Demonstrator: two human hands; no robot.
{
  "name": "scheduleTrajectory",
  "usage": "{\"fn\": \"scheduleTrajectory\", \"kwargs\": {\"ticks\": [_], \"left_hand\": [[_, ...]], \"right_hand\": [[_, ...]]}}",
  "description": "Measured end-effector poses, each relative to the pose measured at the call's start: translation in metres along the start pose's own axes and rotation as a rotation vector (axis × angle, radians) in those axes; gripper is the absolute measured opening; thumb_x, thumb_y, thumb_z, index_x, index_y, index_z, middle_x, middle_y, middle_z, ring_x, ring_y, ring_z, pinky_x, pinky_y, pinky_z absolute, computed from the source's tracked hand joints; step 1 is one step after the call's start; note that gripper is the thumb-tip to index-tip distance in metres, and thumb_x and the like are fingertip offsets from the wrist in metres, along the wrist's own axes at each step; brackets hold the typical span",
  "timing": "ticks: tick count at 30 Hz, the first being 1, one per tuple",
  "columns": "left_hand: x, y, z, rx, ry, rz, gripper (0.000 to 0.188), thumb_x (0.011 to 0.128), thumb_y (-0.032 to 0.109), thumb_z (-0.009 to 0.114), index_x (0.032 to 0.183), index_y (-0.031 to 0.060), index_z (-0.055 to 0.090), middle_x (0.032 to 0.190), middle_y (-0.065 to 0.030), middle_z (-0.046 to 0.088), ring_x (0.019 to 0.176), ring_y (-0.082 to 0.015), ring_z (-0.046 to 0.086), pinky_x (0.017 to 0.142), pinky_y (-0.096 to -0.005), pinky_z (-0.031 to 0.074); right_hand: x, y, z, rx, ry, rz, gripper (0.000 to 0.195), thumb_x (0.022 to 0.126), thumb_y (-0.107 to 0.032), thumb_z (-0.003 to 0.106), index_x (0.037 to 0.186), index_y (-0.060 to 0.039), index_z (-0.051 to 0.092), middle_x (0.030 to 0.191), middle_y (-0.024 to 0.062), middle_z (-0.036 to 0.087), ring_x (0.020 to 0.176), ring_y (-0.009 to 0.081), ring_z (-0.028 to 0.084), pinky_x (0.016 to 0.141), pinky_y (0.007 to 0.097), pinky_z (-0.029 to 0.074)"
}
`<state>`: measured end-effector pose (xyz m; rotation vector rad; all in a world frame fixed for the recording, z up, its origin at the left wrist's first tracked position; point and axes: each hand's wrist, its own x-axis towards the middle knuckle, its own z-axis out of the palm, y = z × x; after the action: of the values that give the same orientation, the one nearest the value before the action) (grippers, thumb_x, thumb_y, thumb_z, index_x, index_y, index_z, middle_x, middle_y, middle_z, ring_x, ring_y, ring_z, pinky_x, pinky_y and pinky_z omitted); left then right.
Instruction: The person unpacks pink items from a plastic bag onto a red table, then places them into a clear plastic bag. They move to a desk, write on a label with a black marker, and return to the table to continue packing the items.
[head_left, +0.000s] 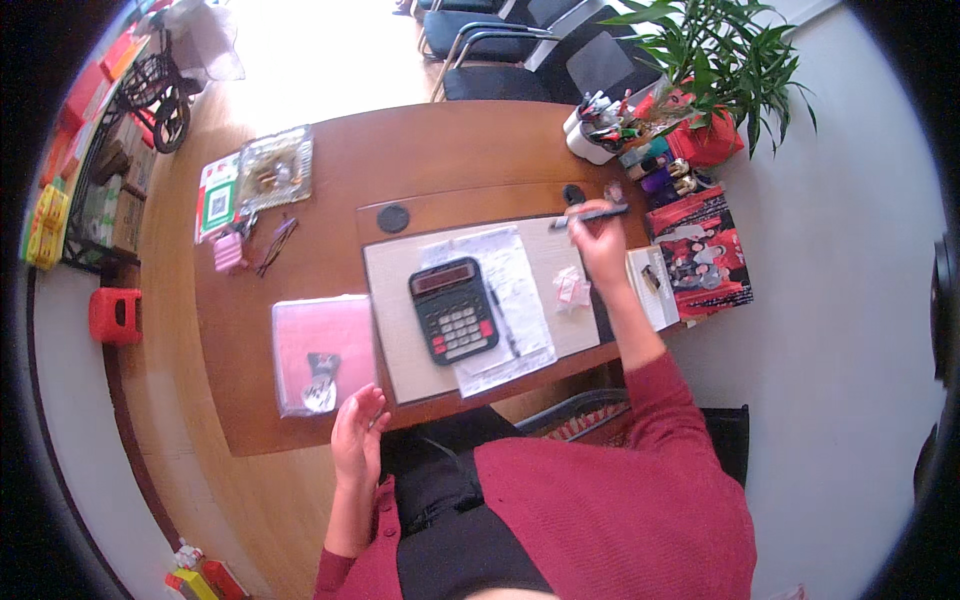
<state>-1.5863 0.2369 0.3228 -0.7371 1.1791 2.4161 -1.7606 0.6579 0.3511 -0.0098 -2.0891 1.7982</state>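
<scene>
My right hand (598, 238) is shut on a dark pen (592, 216) above the right side of the light desk mat (397, 322). Near it lies a small clear plastic packet (571, 290). A black desk calculator (454, 311) rests on handwritten papers (517, 277), with another pen (504, 321) on the papers to its right. My left hand (361, 431) is at the desk's front edge with fingers loosely bent and holds nothing visible. Just beyond it, a pink folder (322, 330) in a clear cover carries a small grey and white packet (321, 382).
Pen holders (592, 139), a leafy plant (712, 60) and small bottles (664, 176) stand at the back right. A glass ashtray (276, 169), a printed-code card (219, 199), a pink case (229, 251) and eyeglasses (277, 245) are at the left. Chairs (487, 82) stand beyond the desk.
</scene>
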Motion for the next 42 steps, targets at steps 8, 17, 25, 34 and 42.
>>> {"fn": "scheduleTrajectory", "kwargs": {"ticks": [8,17,25,34,42], "left_hand": [[0.026,-0.026,0.083,-0.061,0.099,0.032,0.032,0.095,0.024,0.050,0.118,0.0026,0.055,0.111,-0.0092,0.061,0.102,-0.0204,0.058,0.087,-0.0349,0.047],[0.029,-0.027,0.088,-0.099,0.296,0.141,0.027,0.094,0.021,0.051,0.115,0.0044,0.057,0.105,-0.0067,0.064,0.096,-0.0184,0.061,0.083,-0.0328,0.049],[0.000,-0.022,0.030,-0.096,0.715,0.375,0.021,0.095,0.011,0.050,0.113,0.0050,0.057,0.101,-0.0043,0.060,0.090,-0.0143,0.057,0.077,-0.0291,0.047],[0.006,-0.049,-0.077,-0.312,1.072,0.247,0.052,0.084,0.013,0.059,0.132,0.0106,0.040,0.112,-0.0053,0.049,0.097,-0.0157,0.049,0.078,-0.0339,0.045],[0.004,-0.043,-0.086,-0.304,0.913,0.235,0.062,0.084,0.012,0.059,0.139,0.0129,0.031,0.114,-0.0061,0.047,0.094,-0.0177,0.048,0.081,-0.0384,0.045]], "right_hand": [[0.226,0.087,-0.119,-0.404,0.256,-0.107,0.017,0.081,-0.009,0.068,0.095,-0.0022,0.061,0.082,0.0098,0.067,0.073,0.0186,0.067,0.066,0.0309,0.053],[0.296,0.171,-0.166,-0.777,0.283,-0.087,0.021,0.079,-0.012,0.071,0.093,-0.0003,0.061,0.081,0.0082,0.067,0.062,0.0151,0.067,0.060,0.0282,0.053],[0.213,0.081,-0.065,-0.389,0.338,-0.187,0.031,0.089,-0.013,0.062,0.113,0.0041,0.054,0.111,0.0165,0.059,0.082,0.0222,0.064,0.073,0.0302,0.053],[-0.059,-0.010,0.166,-0.201,-0.814,-0.363,0.039,0.082,-0.001,0.060,0.120,-0.0043,0.055,0.127,0.0185,0.051,0.109,0.0314,0.055,0.092,0.0370,0.045],[-0.092,0.046,0.323,-0.653,-0.957,-0.172,0.061,0.086,-0.017,0.057,0.138,0.0036,0.034,0.140,0.0278,0.036,0.130,0.0386,0.036,0.110,0.0415,0.029]]}}
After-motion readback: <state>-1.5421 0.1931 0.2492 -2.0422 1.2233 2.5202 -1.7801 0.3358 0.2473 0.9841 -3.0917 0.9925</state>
